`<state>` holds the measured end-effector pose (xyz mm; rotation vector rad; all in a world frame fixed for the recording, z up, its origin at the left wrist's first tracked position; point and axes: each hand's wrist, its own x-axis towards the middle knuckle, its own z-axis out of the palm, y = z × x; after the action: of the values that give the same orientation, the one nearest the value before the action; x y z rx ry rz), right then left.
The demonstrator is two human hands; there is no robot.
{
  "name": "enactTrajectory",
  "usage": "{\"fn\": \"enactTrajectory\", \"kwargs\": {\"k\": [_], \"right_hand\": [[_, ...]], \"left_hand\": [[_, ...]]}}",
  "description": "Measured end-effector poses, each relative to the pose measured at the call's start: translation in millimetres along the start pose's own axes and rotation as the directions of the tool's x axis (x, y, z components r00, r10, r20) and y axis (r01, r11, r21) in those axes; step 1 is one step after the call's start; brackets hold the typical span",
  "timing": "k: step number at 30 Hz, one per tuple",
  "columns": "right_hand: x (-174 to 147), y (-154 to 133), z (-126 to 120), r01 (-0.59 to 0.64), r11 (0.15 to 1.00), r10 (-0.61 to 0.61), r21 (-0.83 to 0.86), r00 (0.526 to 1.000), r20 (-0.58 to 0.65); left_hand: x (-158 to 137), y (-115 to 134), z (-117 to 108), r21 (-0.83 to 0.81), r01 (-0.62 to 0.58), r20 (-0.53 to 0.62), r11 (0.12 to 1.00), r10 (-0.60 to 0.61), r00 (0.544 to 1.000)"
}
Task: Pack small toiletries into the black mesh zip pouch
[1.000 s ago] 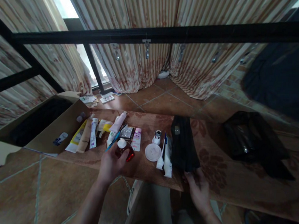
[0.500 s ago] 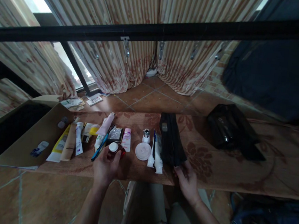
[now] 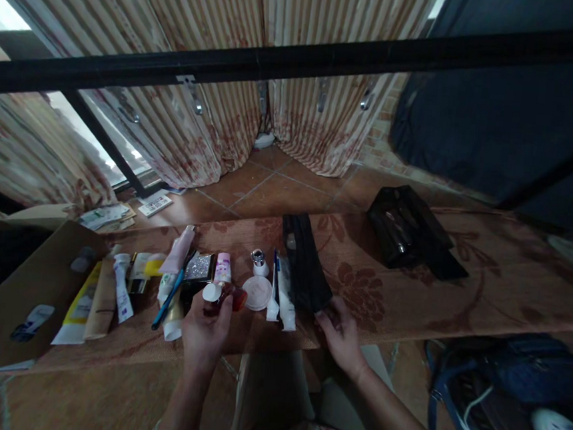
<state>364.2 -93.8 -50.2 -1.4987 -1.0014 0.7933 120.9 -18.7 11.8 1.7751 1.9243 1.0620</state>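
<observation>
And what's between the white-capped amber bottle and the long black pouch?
Head view: round pale disc, white silver-capped bottle beyond it, then two slim items with white ends.

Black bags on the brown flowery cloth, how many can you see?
2: a long, flat, soft black pouch, its near end in the right hand, and a bulky, shiny black bag farther right. More could be hidden inside the brown cardboard box.
</observation>
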Motion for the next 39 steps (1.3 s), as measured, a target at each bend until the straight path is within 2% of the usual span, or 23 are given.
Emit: {"fn": "enactTrajectory", "kwargs": {"k": [9,12,16,20,23,27,32,39], "right_hand": [[0.7,-4.4,-0.8,-0.009,1.0,0.009,-0.003,1.0,0.015],[0.9,-4.1,-1.5,-0.009,1.0,0.009,-0.016,1.0,0.015],[1.0,-1.7,-1.4,-0.003,1.0,0.003,-0.019,1.0,0.003],[0.6,0.7,-0.8,0.0,1.0,0.0,-0.006,1.0,-0.002],[0.0,2.4,-0.9,-0.001,1.0,0.001,0.01,1.0,-0.003],[0.0,5.0,-1.8,-0.01,1.0,0.009,0.021,1.0,0.019],[0.9,6.7,-1.5,0.004,1.0,-0.004,0.019,1.0,0.016],[0.3,5.3,-0.7,-0.019,0.999,0.018,0.041,0.999,0.034]], "left_hand": [[2.2,-1.2,0.0,0.035,0.044,-0.035,0.998,-0.043,0.998],[4.1,-5.5,-2.0,0.051,0.095,-0.046,0.994,-0.093,0.995],[2.6,-9.1,-1.8,0.023,0.109,-0.048,0.994,-0.108,0.993],[-1.5,-10.2,0.2,-0.018,0.052,0.013,0.999,-0.051,0.999],[-4.3,-13.9,0.5,-0.017,0.057,0.103,0.998,-0.055,0.993],[-8.4,-23.9,1.6,0.11,0.057,0.227,0.992,-0.081,0.97],[-8.6,-33.6,6.0,0.242,-0.025,0.239,0.97,-0.035,0.971],[-13.6,-33.6,7.5,0.227,-0.117,0.321,0.967,0.039,0.946]]}}
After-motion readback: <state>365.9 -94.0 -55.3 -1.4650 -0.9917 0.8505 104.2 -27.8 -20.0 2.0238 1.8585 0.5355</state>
